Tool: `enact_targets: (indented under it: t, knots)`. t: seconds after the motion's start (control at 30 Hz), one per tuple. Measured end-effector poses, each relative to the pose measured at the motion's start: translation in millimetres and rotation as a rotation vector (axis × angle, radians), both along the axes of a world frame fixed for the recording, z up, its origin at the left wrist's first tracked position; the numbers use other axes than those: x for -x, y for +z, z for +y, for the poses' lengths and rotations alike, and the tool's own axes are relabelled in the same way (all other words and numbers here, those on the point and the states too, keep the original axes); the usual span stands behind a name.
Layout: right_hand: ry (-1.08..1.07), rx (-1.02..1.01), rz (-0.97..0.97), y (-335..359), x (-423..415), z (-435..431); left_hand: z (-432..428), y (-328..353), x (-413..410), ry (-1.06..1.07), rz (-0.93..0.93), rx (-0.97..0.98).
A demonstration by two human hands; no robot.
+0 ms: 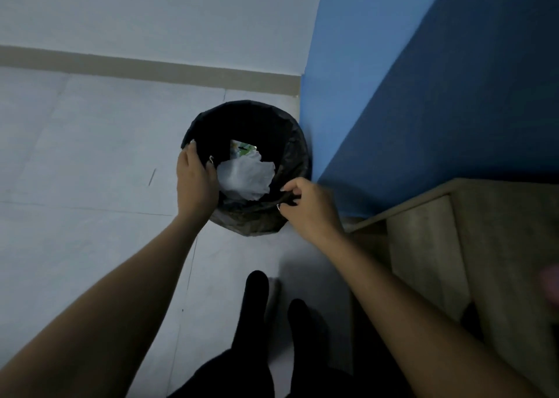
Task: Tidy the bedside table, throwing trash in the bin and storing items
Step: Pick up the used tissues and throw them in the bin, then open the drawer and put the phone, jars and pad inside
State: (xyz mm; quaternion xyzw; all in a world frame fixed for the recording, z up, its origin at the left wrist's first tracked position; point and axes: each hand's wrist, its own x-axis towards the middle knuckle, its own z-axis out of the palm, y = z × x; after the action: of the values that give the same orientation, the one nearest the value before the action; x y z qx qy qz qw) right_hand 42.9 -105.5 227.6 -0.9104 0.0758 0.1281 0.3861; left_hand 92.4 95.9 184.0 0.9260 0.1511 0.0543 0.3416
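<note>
A round bin [290,131] lined with a black plastic bag stands on the floor in the corner beside the blue wall. Inside lie a crumpled white tissue [246,178] and a green and white wrapper [243,149]. My left hand [196,183] grips the bag's rim on the bin's left side, fingers curled over the edge. My right hand [305,207] pinches the bag's rim at the near right side.
A blue wall [408,80] rises right of the bin. The light wooden bedside table [453,246] sits at the lower right. Pale floor tiles [90,155] spread to the left. My dark-clothed legs [257,322] stand just behind the bin.
</note>
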Motion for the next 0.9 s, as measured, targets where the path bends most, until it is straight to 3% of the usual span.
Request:
enact_targets:
  t: [0.27,0.43,0.57,0.63,0.9]
  knots:
    - [-0.072,0.023,-0.142,60.3,70.3,-27.4,-24.4,49.6,52.8,-0.150,-0.095,-0.026]
    - [-0.191,0.089,-0.339,118.9,161.7,-71.4,-50.8,122.3,101.0,-0.206,-0.224,0.018]
    - [-0.309,0.309,-0.550,141.8,233.2,-114.4,-88.4,176.4,171.0,-0.281,-0.215,0.084]
    - [-0.374,0.360,-0.573,139.1,270.3,-133.2,-111.2,192.5,208.4,-0.370,-0.174,0.120]
    - [-0.276,0.525,-0.445,84.4,330.3,-188.0,-188.8,194.7,273.1,-0.553,0.008,0.147]
